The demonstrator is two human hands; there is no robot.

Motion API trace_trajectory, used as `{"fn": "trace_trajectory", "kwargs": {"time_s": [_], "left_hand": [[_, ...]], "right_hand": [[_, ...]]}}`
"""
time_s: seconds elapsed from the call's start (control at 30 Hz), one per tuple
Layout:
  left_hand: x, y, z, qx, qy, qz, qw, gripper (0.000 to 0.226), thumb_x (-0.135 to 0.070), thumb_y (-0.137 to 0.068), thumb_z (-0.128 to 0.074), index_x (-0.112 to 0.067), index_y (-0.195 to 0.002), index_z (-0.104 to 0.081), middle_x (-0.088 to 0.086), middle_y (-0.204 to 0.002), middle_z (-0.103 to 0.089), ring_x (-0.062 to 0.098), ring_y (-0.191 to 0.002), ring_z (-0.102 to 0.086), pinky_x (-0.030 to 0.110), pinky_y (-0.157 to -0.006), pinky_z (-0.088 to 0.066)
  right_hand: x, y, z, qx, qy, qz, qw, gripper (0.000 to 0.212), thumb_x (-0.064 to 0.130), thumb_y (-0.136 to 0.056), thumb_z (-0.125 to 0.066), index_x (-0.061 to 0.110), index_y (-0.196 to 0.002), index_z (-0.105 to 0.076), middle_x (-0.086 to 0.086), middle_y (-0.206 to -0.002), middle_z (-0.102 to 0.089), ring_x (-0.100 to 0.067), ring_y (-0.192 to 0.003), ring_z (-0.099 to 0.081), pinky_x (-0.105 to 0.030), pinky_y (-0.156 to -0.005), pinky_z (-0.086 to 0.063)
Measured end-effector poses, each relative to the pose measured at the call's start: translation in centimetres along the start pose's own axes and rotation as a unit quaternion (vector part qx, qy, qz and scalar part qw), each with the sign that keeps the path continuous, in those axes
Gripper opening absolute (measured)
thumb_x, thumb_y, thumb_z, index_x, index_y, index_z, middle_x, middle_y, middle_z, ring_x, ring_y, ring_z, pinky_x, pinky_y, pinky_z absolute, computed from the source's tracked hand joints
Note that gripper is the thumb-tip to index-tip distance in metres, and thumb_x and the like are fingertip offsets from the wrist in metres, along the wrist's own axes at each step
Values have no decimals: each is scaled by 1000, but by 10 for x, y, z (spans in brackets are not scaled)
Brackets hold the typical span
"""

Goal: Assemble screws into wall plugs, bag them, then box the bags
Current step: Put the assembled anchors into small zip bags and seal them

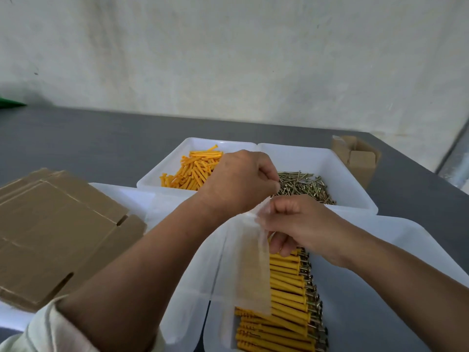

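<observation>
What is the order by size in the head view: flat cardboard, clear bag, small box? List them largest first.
1. flat cardboard
2. clear bag
3. small box; it sits farther back, so bag versus box is unsure.

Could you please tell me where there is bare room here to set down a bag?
Bare grey table lies behind the flat cardboard, left of the plug bin. The near tray is bare right of the assembled row. Crowded centre: left hand and right hand hold the bag.

Row of assembled plugs cut off at bottom edge, partly veiled by clear bag, flattened cardboard clipped at left edge, green object at left unidentifiable
</observation>
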State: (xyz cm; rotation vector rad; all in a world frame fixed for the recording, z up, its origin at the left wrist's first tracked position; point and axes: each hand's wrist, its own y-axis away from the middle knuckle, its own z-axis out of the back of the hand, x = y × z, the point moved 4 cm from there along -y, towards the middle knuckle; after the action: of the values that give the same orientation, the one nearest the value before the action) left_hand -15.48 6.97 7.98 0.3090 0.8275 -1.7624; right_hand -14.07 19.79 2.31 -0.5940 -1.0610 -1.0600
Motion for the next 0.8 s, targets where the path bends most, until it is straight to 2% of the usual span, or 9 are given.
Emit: {"fn": "trace_trajectory", "kwargs": {"time_s": [0.07,0.13,0.23,0.27,0.33,0.43,0.57,0.67,0.8], "left_hand": [[8,-2,4,-39,34,23,998,13,-26,-79,-73,-32,-72,-63,-16,-73,-65,-5,-70,-58,7,-62,-41],[20,-4,12,-94,50,57,993,9,-30,-78,-73,-32,-83,-66,-13,-85,-67,2,-82,-62,15,-68,-44],[45,-4,22,-126,55,137,981,32,-36,-78,-74,-28,-107,-65,-8,-103,-64,13,-95,-61,26,-79,-47],[54,-3,23,-113,87,170,975,37,-37,-78,-75,-25,-110,-63,-5,-106,-64,16,-97,-62,29,-83,-49],[66,1,20,-50,243,225,942,31,-31,-82,-75,-17,-107,-63,6,-106,-71,20,-92,-69,33,-85,-55],[68,7,12,69,398,256,878,22,-23,-87,-68,-9,-104,-70,7,-98,-75,18,-77,-71,32,-75,-59],[63,9,5,116,408,225,877,9,-14,-90,-64,-8,-95,-69,7,-79,-68,13,-61,-65,28,-63,-58],[61,9,4,122,411,207,879,6,-11,-91,-63,-9,-88,-68,2,-70,-64,10,-51,-57,25,-59,-55],[56,13,2,176,394,186,883,4,-16,-78,-71,-14,-75,-69,3,-70,-63,10,-51,-56,22,-52,-50]], "right_hand": [[-1,0,4,-10,-19,-7,1000,11,8,-94,-60,8,-89,-69,0,-67,-69,-13,-57,-65,-24,-51,-51],[-1,0,11,-28,-41,-14,999,13,3,-94,-58,9,-89,-68,1,-66,-70,-11,-55,-63,-24,-50,-52],[-1,1,21,-56,-90,-16,994,13,2,-94,-58,9,-91,-68,-8,-80,-75,-14,-59,-65,-24,-50,-53],[0,1,24,-66,-106,-14,992,13,1,-94,-58,9,-91,-68,-10,-84,-76,-15,-60,-66,-24,-50,-53],[0,0,29,-86,-130,-5,988,11,1,-94,-58,8,-94,-67,-11,-86,-75,-18,-63,-67,-25,-51,-54],[0,0,33,-108,-159,8,981,8,1,-94,-60,6,-97,-65,-11,-87,-76,-19,-65,-70,-25,-53,-56],[0,-1,33,-102,-151,14,983,5,6,-93,-62,4,-97,-64,-10,-88,-76,-17,-64,-69,-25,-53,-55],[0,-1,38,-94,-161,11,982,25,25,-92,-64,1,-101,-66,-11,-94,-73,-17,-66,-67,-26,-54,-54],[-1,-1,43,-89,-192,-24,977,38,46,-94,-55,10,-97,-70,-7,-82,-72,-16,-61,-63,-27,-51,-51]]}}
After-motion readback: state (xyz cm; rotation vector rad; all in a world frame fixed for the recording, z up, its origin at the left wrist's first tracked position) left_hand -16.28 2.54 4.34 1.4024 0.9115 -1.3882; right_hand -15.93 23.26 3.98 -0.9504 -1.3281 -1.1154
